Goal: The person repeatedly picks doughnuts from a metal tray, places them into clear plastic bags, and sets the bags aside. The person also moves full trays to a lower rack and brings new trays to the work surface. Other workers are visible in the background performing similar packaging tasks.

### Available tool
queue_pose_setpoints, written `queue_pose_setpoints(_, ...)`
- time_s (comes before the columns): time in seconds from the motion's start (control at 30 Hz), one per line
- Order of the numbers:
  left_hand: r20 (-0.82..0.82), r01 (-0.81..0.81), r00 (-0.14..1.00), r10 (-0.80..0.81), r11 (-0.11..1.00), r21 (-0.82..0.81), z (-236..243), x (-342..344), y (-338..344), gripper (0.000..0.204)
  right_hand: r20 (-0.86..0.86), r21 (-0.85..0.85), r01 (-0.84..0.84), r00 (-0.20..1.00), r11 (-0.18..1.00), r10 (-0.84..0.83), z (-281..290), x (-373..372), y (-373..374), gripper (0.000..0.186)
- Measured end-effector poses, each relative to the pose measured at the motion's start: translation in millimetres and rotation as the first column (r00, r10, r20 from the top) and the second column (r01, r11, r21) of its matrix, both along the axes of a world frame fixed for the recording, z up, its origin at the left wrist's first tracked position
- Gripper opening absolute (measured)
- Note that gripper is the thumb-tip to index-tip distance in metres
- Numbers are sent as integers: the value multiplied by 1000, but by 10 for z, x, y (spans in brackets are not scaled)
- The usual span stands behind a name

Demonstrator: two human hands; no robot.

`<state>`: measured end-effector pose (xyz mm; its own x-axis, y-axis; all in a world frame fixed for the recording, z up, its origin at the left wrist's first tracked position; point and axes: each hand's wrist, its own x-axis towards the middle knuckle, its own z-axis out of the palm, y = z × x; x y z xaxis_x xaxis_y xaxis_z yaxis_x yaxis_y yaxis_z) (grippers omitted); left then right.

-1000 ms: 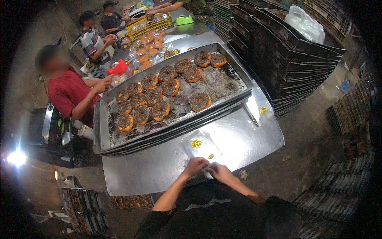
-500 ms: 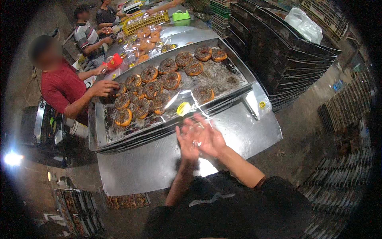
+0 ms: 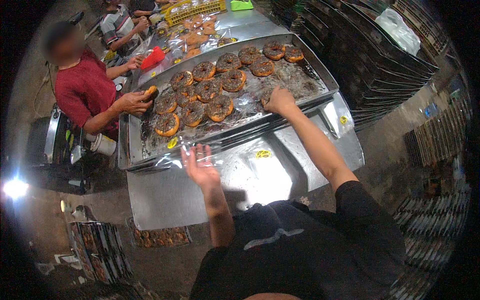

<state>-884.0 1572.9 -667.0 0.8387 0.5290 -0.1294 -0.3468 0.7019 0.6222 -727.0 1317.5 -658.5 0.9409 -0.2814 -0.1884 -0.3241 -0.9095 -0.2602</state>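
Observation:
My left hand (image 3: 201,167) is at the tray's near edge, palm up with fingers spread, and a clear plastic bag (image 3: 175,156) with a yellow label lies over it. Its outline is hard to follow. My right hand (image 3: 280,101) reaches over the tray, fingers closed on a chocolate-topped doughnut (image 3: 264,99) that they mostly hide. To the left of it, several more topped doughnuts (image 3: 208,89) lie in rows on the worn metal tray (image 3: 312,80).
Across the tray, a person in a red shirt (image 3: 87,92) holds a doughnut (image 3: 151,91). Plain doughnuts (image 3: 195,39) and a yellow crate (image 3: 195,12) lie beyond. Dark stacked trays (image 3: 390,75) stand on the right. Another labelled bag (image 3: 263,154) lies on the metal table (image 3: 165,200).
My hands have parted: the left has moved left with the bag, the right forward onto the lone doughnut. The person in red has lifted a doughnut from the tray's left end.

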Motion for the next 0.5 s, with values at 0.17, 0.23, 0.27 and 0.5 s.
queue_pose_setpoints(0.17,143,-175,972,185,981,-84,-153,141,388,53,440,45,-321,857,946,269,244,-591,150,98)
queue_pose_setpoints(0.23,113,-209,964,241,949,-235,-145,212,378,53,616,17,-669,593,743,519,429,-1095,453,99)
queue_pose_setpoints(0.27,120,-178,972,200,969,-170,-110,218,218,55,646,-70,-763,457,643,612,548,-1272,604,99)
queue_pose_setpoints(0.5,319,404,883,-345,904,-141,64,129,-473,54,711,3,-859,362,512,603,505,-1587,633,106)
